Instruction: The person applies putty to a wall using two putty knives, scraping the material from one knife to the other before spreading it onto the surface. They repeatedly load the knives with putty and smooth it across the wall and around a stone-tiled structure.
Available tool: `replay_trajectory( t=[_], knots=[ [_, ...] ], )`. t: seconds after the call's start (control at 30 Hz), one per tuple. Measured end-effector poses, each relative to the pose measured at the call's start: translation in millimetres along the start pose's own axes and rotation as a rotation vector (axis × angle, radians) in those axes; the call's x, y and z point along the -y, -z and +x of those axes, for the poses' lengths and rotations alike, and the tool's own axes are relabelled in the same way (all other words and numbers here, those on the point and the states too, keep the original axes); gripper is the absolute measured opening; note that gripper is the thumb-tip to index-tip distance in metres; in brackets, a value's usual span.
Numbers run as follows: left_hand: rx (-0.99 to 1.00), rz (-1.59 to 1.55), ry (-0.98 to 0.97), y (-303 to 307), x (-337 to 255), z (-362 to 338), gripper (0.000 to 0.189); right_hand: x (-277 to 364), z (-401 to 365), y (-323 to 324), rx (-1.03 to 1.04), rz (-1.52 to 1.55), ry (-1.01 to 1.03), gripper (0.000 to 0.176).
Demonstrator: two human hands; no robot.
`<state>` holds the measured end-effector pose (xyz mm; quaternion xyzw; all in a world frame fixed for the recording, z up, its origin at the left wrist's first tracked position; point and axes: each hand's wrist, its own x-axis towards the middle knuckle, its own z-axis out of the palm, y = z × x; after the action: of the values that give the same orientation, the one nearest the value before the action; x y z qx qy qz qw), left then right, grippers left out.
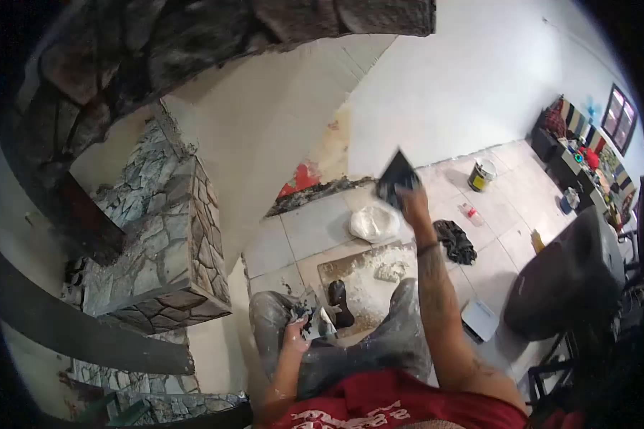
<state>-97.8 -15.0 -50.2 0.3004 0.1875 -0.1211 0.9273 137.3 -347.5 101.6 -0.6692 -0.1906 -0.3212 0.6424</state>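
My right hand (411,203) is closed on a dark flat trowel (398,174), held out in front of me near the foot of the white wall (444,93). My left hand (298,333), low over my left thigh, is closed on a plaster-smeared scraper (318,322) with a pale blade. Between my legs lies a dusty board (368,314) with a pale lump (391,270) on it. Just beyond the board, a bag of white powder (373,224) sits on the tiles, below and left of the trowel.
Stone-clad blocks (150,275) stand at the left, with a stone-faced arch (193,36) overhead. On the tiles at right are a bucket (481,175), a black cloth (456,242), a white scale-like box (480,319) and a large black speaker (565,279).
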Motion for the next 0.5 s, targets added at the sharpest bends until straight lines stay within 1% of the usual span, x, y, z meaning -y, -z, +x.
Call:
replay_trajectory(
  t=[0.07,0.1,0.17,0.23,0.3,0.33,0.37,0.4,0.43,0.5],
  knots=[
    [-0.186,0.057,0.042,12,4,2,0.028,97,61,-23,0.065,0.12,-0.175,0.044],
    [-0.13,0.007,0.052,15,3,4,0.027,118,89,-37,0.04,-0.108,0.004,0.049],
    [-0.015,-0.105,0.069,20,-1,13,0.026,131,137,-50,-0.101,-0.587,0.342,0.056],
    [-0.077,0.012,0.106,25,-5,15,0.025,163,161,-75,-0.163,-0.682,0.533,0.061],
    [-0.002,0.005,0.065,46,2,28,0.024,168,177,-94,-0.167,-0.677,0.564,0.061],
    [0.029,0.003,0.081,48,3,28,0.024,171,179,-104,-0.15,-0.715,0.567,0.06],
    [0.054,0.002,0.093,49,1,29,0.024,171,182,-115,-0.154,-0.758,0.696,0.058],
    [0.072,0.002,0.102,50,-3,27,0.024,167,187,-127,-0.167,-0.753,0.631,0.058],
    [0.048,-0.003,0.124,52,-5,26,0.025,161,187,-140,-0.178,-0.743,0.56,0.057],
    [-0.012,-0.008,0.162,54,-9,25,0.025,170,165,-174,-0.221,-0.855,0.483,0.056]
  ],
)
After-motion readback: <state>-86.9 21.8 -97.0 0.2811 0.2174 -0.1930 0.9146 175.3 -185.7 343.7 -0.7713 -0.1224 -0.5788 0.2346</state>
